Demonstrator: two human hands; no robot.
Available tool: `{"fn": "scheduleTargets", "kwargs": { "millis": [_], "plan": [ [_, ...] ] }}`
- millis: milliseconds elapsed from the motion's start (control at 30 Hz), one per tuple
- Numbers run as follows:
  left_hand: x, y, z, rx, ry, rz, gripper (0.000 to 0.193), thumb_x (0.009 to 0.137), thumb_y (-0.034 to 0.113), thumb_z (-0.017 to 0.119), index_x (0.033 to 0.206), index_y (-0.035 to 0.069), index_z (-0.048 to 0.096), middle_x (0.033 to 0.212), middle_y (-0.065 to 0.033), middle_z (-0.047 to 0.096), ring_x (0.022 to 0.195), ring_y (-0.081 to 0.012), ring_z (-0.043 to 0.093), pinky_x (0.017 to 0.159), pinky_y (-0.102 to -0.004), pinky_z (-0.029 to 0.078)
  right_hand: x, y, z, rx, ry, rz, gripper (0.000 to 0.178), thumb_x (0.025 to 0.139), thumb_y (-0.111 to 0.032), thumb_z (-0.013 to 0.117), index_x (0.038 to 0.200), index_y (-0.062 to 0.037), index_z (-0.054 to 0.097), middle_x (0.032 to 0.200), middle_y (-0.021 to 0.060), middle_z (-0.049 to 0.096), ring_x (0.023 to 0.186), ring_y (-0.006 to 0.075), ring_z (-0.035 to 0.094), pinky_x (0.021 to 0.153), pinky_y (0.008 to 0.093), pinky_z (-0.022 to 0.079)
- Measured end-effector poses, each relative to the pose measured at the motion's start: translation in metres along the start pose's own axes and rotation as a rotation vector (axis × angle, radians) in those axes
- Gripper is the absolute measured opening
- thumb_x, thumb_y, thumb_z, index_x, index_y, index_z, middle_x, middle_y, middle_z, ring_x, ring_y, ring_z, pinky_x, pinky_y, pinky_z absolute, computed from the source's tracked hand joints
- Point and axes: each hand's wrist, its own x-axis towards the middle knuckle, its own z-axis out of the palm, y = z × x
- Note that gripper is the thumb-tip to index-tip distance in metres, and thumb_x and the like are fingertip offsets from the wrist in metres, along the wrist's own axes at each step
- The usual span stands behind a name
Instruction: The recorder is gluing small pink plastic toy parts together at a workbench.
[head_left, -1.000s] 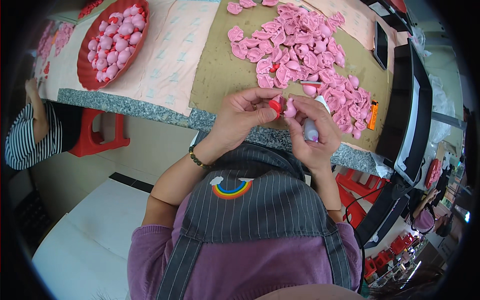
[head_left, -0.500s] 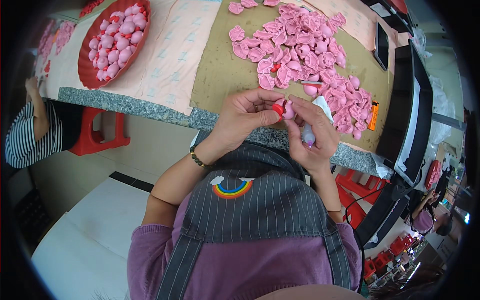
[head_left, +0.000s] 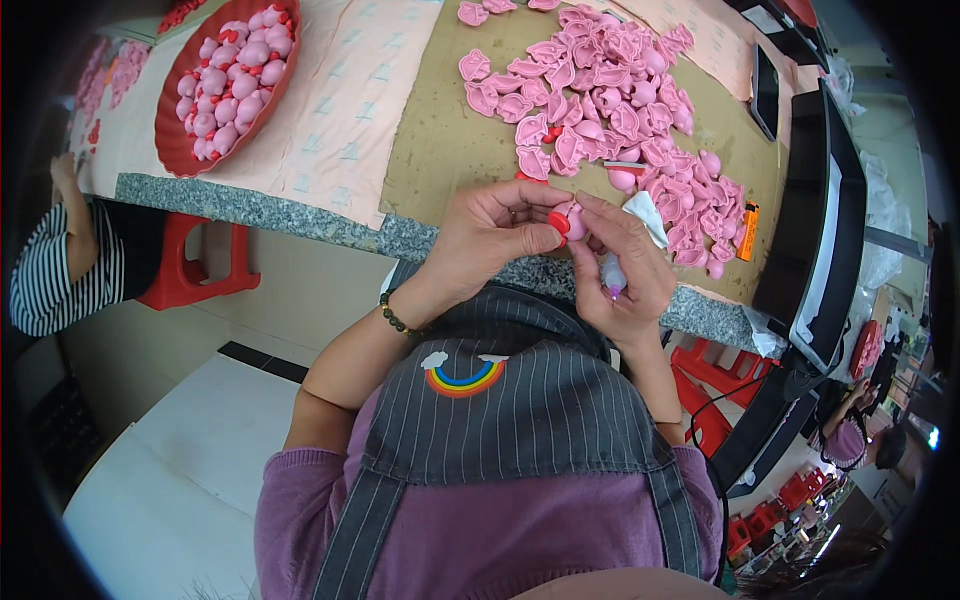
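Observation:
At the near edge of the table, my two hands hold a small pink and red plastic figure between them. My left hand pinches its red part between thumb and fingertips. The fingertips of my right hand press on its pink side. Tucked in the same right hand is a small translucent squeeze bottle with a thin purple tip pointing down toward me. Just beyond my hands lies a heap of pink molded plastic shells, with a few rounded pink pieces and red bits among them.
A red scalloped bowl of pink and red figures stands at the left. White tissue, an orange item and a phone lie to the right, beside a black frame. A person in a striped top sits far left.
The dark gap visible in the figure has closed, with its pink part now against the red. The squeeze bottle's tip has swung slightly left in my right hand.

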Motion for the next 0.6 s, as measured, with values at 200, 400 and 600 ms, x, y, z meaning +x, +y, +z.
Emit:
{"fn": "scheduleTargets", "kwargs": {
  "millis": [200,400,600],
  "plan": [
    [-0.0009,0.0002,-0.0001,0.011,0.002,0.003,0.035,0.077,0.002,0.066,0.110,-0.001,0.057,0.101,-0.0079,0.061,0.090,-0.0127,0.059,0.080,-0.0274,0.051,-0.0005,0.0006,0.0001,-0.010,-0.007,-0.032,0.026,0.067,0.013,0.064,0.092,0.0068,0.059,0.094,0.0221,0.063,0.079,0.0236,0.064,0.063,0.0267,0.052],
    [-0.0034,0.0006,0.0009,0.024,0.029,0.014,0.034,0.076,-0.001,0.066,0.109,-0.001,0.057,0.102,-0.0084,0.061,0.090,-0.0128,0.059,0.081,-0.0263,0.050,-0.0008,0.0031,0.0021,-0.018,-0.004,-0.084,0.030,0.066,0.012,0.063,0.095,0.0048,0.060,0.097,0.0194,0.061,0.080,0.0281,0.064,0.068,0.0303,0.052],
    [-0.0022,-0.0062,0.0055,-0.038,0.093,0.031,0.031,0.076,-0.004,0.064,0.107,-0.003,0.056,0.097,-0.0091,0.062,0.088,-0.0135,0.060,0.077,-0.0253,0.052,0.0005,0.0004,0.0077,0.018,-0.025,0.008,0.035,0.066,0.012,0.064,0.099,0.0030,0.059,0.098,0.0175,0.056,0.084,0.0272,0.061,0.070,0.0314,0.051]
  ]
}}
